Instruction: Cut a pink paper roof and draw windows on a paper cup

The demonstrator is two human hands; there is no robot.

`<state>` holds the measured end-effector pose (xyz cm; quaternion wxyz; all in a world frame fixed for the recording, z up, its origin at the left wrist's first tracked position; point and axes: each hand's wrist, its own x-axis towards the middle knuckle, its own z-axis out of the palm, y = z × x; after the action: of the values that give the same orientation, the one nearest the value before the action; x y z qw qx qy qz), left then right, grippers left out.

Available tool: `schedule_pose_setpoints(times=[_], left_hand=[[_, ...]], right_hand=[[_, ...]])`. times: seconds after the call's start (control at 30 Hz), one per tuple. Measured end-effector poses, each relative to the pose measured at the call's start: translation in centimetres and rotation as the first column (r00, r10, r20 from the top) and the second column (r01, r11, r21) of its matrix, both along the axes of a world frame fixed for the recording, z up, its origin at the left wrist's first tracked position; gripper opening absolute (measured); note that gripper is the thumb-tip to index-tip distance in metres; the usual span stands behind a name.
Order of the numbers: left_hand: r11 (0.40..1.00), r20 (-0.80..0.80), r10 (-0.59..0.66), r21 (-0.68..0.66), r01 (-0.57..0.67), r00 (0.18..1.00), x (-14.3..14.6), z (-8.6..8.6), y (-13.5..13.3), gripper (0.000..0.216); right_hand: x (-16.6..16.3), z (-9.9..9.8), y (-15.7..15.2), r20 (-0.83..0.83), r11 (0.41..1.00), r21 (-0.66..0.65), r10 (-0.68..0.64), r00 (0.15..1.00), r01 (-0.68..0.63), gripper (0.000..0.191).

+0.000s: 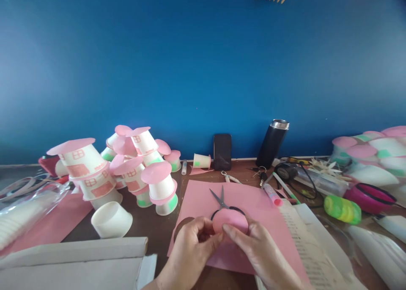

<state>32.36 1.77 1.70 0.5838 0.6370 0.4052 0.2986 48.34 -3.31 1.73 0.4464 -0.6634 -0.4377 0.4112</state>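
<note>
The left hand [194, 248] and right hand [257, 247] are close together, both gripping a pink paper disc [231, 219] — perhaps a single layer, though its lower edge is hidden. It sits over a larger pink sheet [258, 197] — partly hiding black-handled scissors [223, 204] with spread blades.

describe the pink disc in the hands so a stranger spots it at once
Below the blue wall, find the large pink sheet in the middle. Over its near part, in front of the open scissors, the left hand and right hand grip a small pink disc. Unlike the pink caps on the white cups to the left, it sits in the hands, not on a cup.
</note>
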Motion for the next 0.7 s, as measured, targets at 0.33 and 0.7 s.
schedule_pose_setpoints(times=[0.33, 0.7], left_hand=[[0.997, -0.072, 0.064, 0.054, -0.060, 0.995, 0.1, -0.2, 0.3, 0.028], [0.991, -0.028, 0.110, 0.078, -0.107, 0.994, 0.7, -1.4, 0.1, 0.033]], right_hand=[[-0.4, 0.0, 0.2, -0.087, 0.994, 0.104, 0.055, 0.995, -0.046, 0.043], [-0.8, 0.1, 0.1, -0.137, 0.997, 0.073, 0.026, 0.990, -0.016, 0.039]])
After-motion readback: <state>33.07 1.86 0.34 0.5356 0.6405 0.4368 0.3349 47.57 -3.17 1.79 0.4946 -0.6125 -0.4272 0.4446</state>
